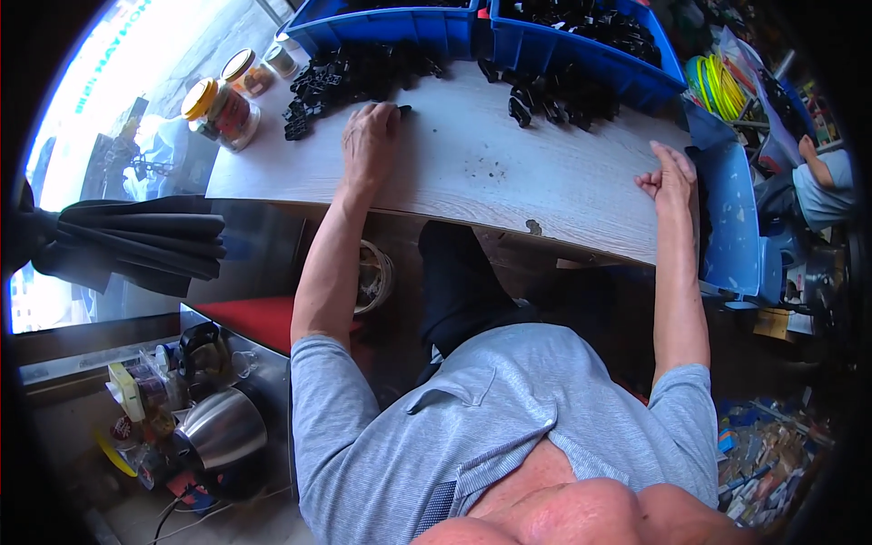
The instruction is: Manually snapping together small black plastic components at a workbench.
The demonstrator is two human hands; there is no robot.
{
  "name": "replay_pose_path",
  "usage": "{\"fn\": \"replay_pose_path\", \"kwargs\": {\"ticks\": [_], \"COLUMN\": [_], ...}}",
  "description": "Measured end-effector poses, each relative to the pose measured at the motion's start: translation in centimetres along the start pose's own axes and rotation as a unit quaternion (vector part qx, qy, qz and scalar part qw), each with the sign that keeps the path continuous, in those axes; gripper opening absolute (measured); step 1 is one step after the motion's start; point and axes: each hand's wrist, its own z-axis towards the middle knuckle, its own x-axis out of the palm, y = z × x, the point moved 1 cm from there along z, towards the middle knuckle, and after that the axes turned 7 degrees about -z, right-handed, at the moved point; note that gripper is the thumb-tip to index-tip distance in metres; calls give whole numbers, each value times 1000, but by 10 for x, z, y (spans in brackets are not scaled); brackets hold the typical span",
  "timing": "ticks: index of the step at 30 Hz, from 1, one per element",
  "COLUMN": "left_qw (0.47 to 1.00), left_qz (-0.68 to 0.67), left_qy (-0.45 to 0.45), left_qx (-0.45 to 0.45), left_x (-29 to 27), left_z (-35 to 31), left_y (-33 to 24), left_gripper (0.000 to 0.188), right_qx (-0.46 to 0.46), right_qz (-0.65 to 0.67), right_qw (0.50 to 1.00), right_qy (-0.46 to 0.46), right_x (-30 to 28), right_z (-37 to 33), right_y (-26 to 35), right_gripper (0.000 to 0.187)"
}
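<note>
On the far left part of the table (472, 182), my left hand (368, 145) is closed, fingers curled down. A small black part (404, 110) sticks out at its fingertips. Just beyond it spreads a loose heap of black parts (331, 82). My right hand (670, 177) is over the table's right edge, beside a light blue bin (732, 213). Some of its fingers stretch out, others bend, and I see nothing held in it. A second pile of black parts (554, 100) lies at the back right.
Two blue crates (381, 32) (581, 64) of black parts stand along the back. Jars (222, 113) sit at the left corner. A steel kettle (222, 427) is at lower left. Yellow-green coiled cord (718, 86) and another person's arm (817, 163) are at right.
</note>
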Motion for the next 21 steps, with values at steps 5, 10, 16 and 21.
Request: {"fn": "replay_pose_path", "kwargs": {"ticks": [5,10,16,21], "left_qw": [989,997,992,998], "left_qz": [-84,54,72,58], "left_qy": [-30,-35,61,9], "left_qx": [-119,43,-84,-11], "left_x": [2,6,6,11], "left_z": [1,1,16,12], "left_y": [10,8,12,1], "left_gripper": [17,19,20,21], "right_qx": [-23,-68,-98,-125], "right_qz": [-53,-163,-248,-322], "right_qw": [994,972,952,932], "right_qy": [96,157,152,112], "right_x": [49,93,128,145], "right_z": [-36,-47,-50,-48], "right_y": [7,10,15,16], "right_gripper": [34,46,53,49]}}
